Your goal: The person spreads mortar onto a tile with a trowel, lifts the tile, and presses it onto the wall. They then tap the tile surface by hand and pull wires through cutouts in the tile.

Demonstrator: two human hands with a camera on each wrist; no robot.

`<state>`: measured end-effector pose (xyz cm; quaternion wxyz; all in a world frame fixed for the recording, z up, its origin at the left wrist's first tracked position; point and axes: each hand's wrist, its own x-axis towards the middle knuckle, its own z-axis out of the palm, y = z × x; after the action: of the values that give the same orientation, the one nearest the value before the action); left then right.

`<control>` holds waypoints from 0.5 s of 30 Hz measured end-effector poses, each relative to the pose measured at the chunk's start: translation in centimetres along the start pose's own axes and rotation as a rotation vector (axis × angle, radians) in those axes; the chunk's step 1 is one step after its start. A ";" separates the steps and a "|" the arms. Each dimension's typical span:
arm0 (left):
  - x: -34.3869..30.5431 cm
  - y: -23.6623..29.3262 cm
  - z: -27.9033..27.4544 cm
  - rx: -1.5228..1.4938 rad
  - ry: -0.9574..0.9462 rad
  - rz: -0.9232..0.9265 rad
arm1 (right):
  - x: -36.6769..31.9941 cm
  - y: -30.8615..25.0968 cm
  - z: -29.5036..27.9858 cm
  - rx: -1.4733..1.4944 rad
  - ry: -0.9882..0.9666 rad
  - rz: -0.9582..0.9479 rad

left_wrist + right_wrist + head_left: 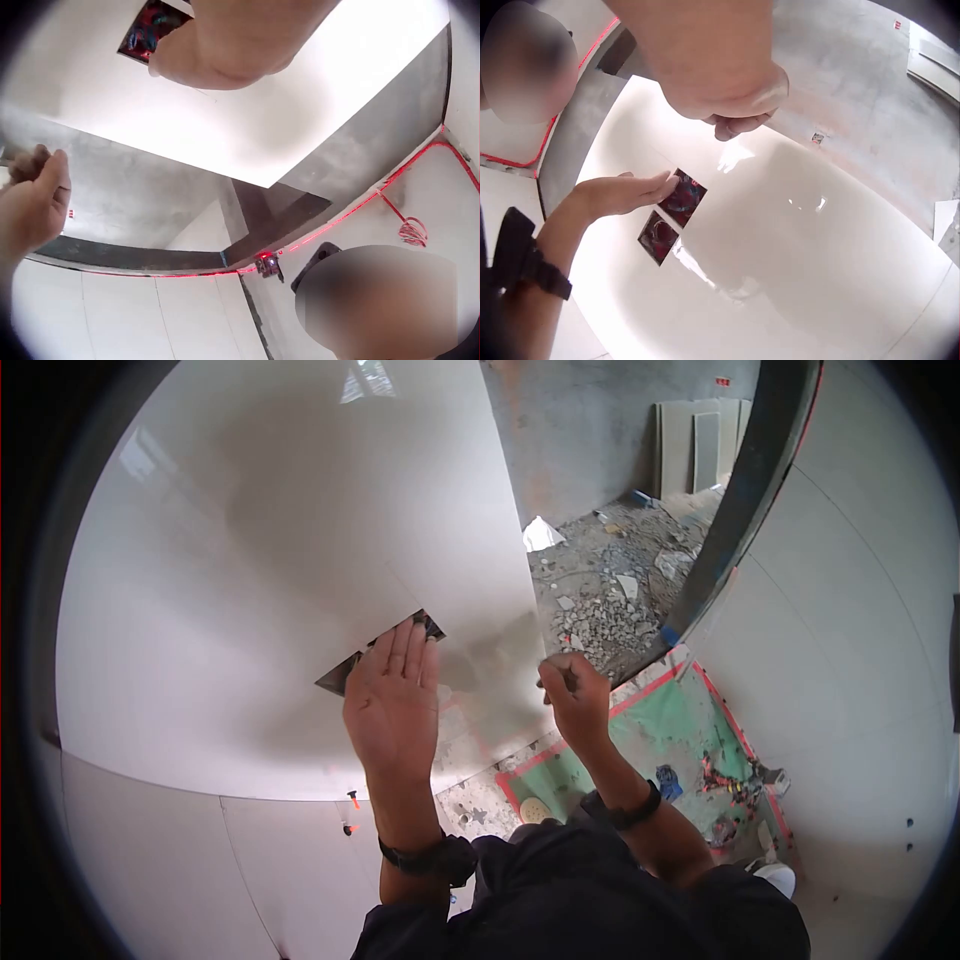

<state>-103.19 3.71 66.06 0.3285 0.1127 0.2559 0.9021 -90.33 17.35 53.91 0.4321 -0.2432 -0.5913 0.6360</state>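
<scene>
Two square cutouts (682, 199) are showing in the large white panel (250, 550), and my left hand (395, 705) is partly covering them in the head view. Its fingers (634, 187) are lying straight and pressed together, their tips reaching the border of one cutout; I cannot tell how firmly they are touching the panel. What look like coloured wires (154, 30) are showing inside that hole, right by my fingertips, while the other cutout is sitting just beside it. My right hand (577, 695) is hovering near the panel's side edge, its fingers forming a loose fist. Beyond that edge, rubble (610, 605) is covering the floor.
</scene>
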 end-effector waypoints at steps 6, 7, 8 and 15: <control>0.0 -0.7 1.4 -0.086 0.080 0.061 | 3.8 1.4 2.0 -0.109 0.030 -0.075; 0.1 -1.0 1.6 -0.083 0.089 0.059 | 4.5 1.9 2.2 -0.200 0.051 -0.193; -0.1 -1.2 1.9 -0.119 0.102 0.084 | 4.5 2.3 2.3 -0.291 0.066 -0.306; 0.0 -1.5 1.7 -0.178 0.027 0.144 | 6.0 1.2 3.1 -0.318 -0.003 -0.302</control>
<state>-101.77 5.40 66.73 0.2680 0.0891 0.1703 0.9440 -96.25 20.79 54.57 0.4778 -0.2162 -0.7145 0.4631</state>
